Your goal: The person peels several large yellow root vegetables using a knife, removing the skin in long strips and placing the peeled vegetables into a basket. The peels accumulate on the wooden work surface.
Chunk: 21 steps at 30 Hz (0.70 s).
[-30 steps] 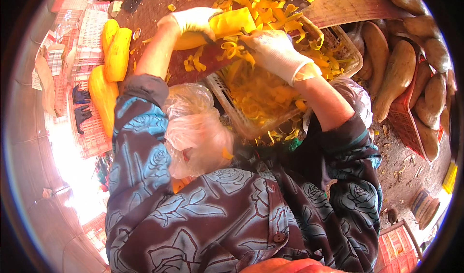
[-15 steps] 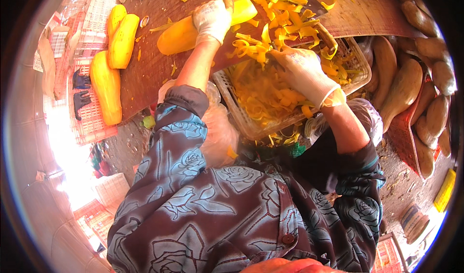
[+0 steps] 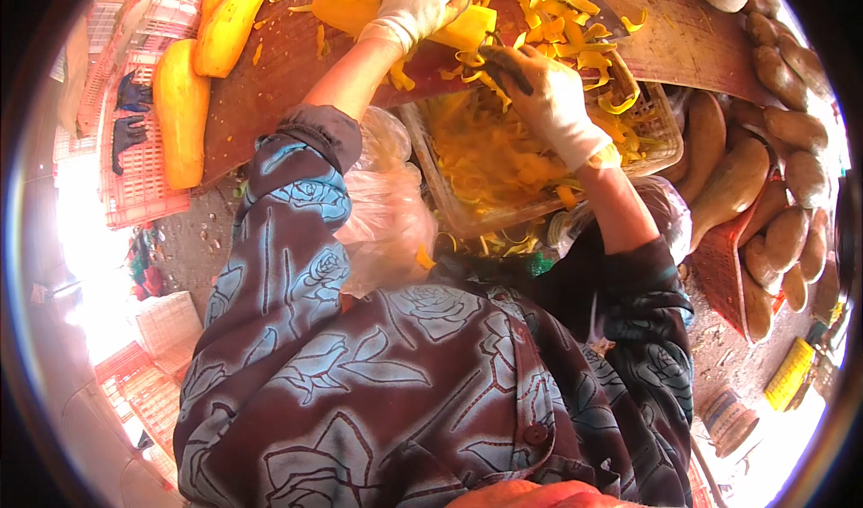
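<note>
The yellow squash (image 3: 346, 3) lies aslant over the bench (image 3: 279, 72), at the upper middle of the frame. The left hand (image 3: 413, 12) has its gloved fingers wrapped over the squash's middle; the right hand (image 3: 547, 94) bends its fingers near the right end, whether gripping a tool I cannot tell. It looks heavy and stiff, its bare flesh probably slippery, so the thick middle seems the surest hold.

Smooth squash (image 3: 346, 3) gleams under matt cloth L. glove (image 3: 409, 12) (looks knit), w/ shiny, crinkly plastic bag (image 3: 385, 209) & plastic crate (image 3: 663, 123).
</note>
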Motion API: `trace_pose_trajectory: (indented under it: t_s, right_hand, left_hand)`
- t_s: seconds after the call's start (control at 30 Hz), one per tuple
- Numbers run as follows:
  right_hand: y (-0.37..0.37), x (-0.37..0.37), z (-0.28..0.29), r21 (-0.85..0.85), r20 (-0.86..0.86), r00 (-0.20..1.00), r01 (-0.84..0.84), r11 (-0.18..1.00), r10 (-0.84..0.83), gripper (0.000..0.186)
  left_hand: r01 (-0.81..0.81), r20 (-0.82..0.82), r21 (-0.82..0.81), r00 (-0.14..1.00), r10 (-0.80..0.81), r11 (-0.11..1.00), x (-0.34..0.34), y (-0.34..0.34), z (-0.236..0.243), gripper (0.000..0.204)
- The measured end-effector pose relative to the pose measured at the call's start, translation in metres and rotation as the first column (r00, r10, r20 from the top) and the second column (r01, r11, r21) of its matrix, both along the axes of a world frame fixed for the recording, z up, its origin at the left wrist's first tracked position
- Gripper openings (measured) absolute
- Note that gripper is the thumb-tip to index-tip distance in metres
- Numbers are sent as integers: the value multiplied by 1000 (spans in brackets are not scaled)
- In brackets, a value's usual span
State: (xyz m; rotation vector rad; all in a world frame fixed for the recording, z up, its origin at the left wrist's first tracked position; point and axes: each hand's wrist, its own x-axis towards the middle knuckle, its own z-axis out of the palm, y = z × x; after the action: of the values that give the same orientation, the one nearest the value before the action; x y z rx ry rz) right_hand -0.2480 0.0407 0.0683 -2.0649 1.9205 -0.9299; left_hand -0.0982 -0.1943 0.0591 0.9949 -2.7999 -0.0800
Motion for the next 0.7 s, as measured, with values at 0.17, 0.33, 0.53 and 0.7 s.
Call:
trace_pose_trajectory:
  t_s: [0.17, 0.33, 0.53, 0.7]
  right_hand:
    - [-31, 0, -2, -109, 75, 994, 87, 990, -79, 26]
    - [-42, -2, -15, -69, -77, 990, 113, 991, -119, 23]
    - [4, -7, -2, 110, -214, 954, 239, 965, -211, 17]
    - [-17, 12, 4, -113, -22, 993, 115, 987, -118, 25]
  left_hand:
    - [41, -78, -35, 996, -43, 999, 9, -1, -1, 47]
    - [102, -22, -229, 994, -110, 968, 9, -6, -10, 37]
    - [90, -123, -207, 986, -117, 974, 7, -7, -11, 45]
    - [36, -110, -189, 992, -57, 981, 2, -9, -11, 46]
